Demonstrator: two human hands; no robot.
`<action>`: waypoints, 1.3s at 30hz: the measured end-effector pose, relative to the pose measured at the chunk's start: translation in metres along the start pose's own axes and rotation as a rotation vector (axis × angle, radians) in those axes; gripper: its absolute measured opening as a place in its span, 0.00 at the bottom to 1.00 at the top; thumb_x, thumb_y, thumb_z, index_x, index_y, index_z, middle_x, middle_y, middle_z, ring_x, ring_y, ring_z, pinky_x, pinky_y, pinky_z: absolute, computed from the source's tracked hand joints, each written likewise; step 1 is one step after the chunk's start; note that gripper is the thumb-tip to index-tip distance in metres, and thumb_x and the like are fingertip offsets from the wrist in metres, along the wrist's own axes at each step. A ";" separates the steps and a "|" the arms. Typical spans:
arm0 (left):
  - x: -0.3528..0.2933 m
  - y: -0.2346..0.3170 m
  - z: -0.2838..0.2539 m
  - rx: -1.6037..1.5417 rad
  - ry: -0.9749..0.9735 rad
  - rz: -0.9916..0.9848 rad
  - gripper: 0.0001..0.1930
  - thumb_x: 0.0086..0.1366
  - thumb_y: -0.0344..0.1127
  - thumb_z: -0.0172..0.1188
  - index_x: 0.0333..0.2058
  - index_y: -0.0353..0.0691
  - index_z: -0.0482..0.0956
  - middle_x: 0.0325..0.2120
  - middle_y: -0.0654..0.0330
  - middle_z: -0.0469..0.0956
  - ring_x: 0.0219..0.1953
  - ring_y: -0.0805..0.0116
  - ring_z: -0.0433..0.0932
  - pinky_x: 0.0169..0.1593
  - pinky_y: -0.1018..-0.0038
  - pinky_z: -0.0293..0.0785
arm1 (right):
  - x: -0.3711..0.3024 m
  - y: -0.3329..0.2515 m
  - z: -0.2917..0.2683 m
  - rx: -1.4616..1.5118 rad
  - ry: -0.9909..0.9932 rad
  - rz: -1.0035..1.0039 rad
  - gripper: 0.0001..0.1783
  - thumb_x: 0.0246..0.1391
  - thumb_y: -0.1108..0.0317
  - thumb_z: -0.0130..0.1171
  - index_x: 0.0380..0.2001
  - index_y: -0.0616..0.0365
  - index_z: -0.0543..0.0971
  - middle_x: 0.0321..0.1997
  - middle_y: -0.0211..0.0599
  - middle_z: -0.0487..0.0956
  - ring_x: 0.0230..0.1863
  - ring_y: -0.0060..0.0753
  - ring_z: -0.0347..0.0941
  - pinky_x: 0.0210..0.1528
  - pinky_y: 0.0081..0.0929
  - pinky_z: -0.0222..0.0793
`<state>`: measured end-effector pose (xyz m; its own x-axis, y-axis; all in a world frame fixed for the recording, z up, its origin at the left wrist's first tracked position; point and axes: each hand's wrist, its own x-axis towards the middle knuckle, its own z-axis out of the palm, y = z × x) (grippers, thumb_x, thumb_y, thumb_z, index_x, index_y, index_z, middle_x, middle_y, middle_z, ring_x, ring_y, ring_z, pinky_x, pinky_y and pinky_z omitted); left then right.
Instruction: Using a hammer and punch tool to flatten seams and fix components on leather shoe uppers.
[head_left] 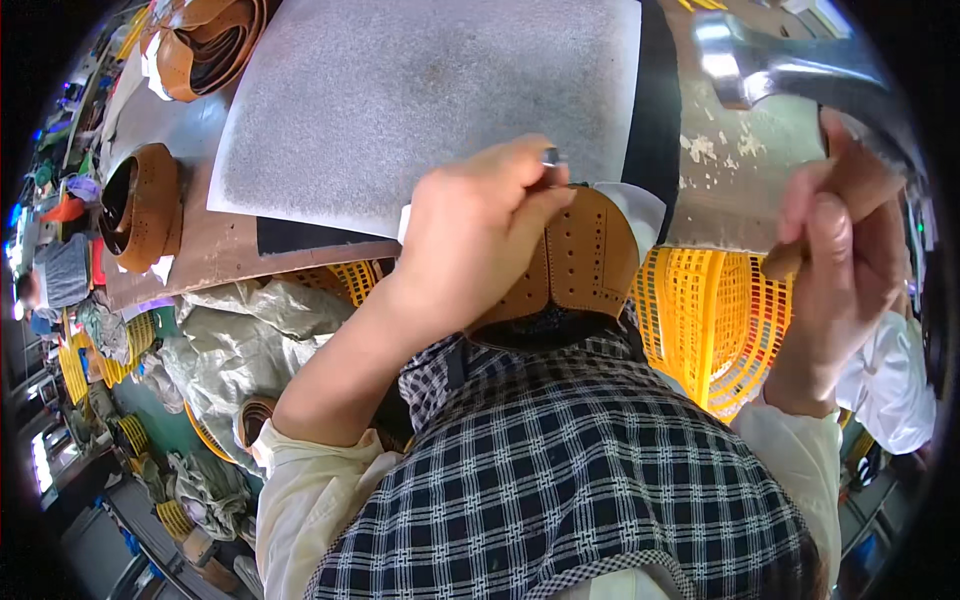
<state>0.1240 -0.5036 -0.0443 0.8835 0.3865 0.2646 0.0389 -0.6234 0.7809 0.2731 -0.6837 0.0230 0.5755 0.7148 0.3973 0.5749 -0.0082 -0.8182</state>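
Observation:
My left hand [480, 220] is closed round a thin tool, probably a punch, whose round metal end [552, 157] shows above the thumb and forefinger. Its lower end is hidden by the fingers. Under and beside that hand lies a brown leather piece [590, 260] with rows of punched holes, at the table's near edge and hanging toward my apron. A white scrap or sheet [635, 208] shows beneath it. Up at the right, my right hand [845, 230] grips a hammer [770, 72] by its wooden handle, the metal head raised above the table and slightly blurred.
A grey-speckled white sheet [430, 110] lies over a black mat [655, 110] on the table. Rolled brown leather pieces [150, 210] stand at the left. Pale crumbs [700, 150] lie at the right. Yellow plastic baskets [700, 310] and a pale sack [250, 330] are below the edge.

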 end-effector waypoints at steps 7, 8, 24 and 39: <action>-0.003 -0.013 -0.003 -0.532 0.079 -0.339 0.03 0.61 0.27 0.54 0.32 0.34 0.72 0.24 0.58 0.76 0.26 0.71 0.75 0.33 0.78 0.71 | -0.006 0.011 0.000 -0.133 -0.282 0.050 0.20 0.45 0.77 0.64 0.44 0.69 0.73 0.32 0.33 0.78 0.33 0.20 0.70 0.37 0.18 0.66; -0.003 -0.012 -0.010 -0.465 -0.034 -0.376 0.05 0.65 0.27 0.49 0.37 0.33 0.71 0.30 0.61 0.77 0.35 0.76 0.75 0.43 0.80 0.71 | -0.007 0.014 -0.003 -0.125 -0.270 0.009 0.19 0.46 0.78 0.63 0.44 0.69 0.74 0.31 0.31 0.77 0.33 0.18 0.69 0.37 0.15 0.65; -0.005 -0.003 0.001 0.116 0.140 -0.137 0.06 0.60 0.30 0.54 0.28 0.34 0.70 0.20 0.51 0.74 0.24 0.55 0.76 0.27 0.68 0.71 | -0.010 -0.002 0.010 -0.215 -0.297 0.047 0.10 0.45 0.78 0.62 0.34 0.65 0.79 0.25 0.37 0.79 0.26 0.22 0.74 0.29 0.19 0.68; -0.081 0.013 -0.159 0.686 0.219 0.077 0.08 0.45 0.22 0.63 0.26 0.36 0.76 0.29 0.56 0.77 0.28 0.64 0.77 0.30 0.75 0.72 | -0.024 0.089 0.018 0.151 -0.047 0.477 0.09 0.55 0.75 0.52 0.41 0.64 0.74 0.23 0.23 0.69 0.22 0.12 0.61 0.23 0.12 0.56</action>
<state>-0.0219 -0.4351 0.0349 0.7847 0.4066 0.4679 0.3278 -0.9129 0.2434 0.2999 -0.6886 -0.0673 0.7249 0.6869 -0.0522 0.1611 -0.2427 -0.9566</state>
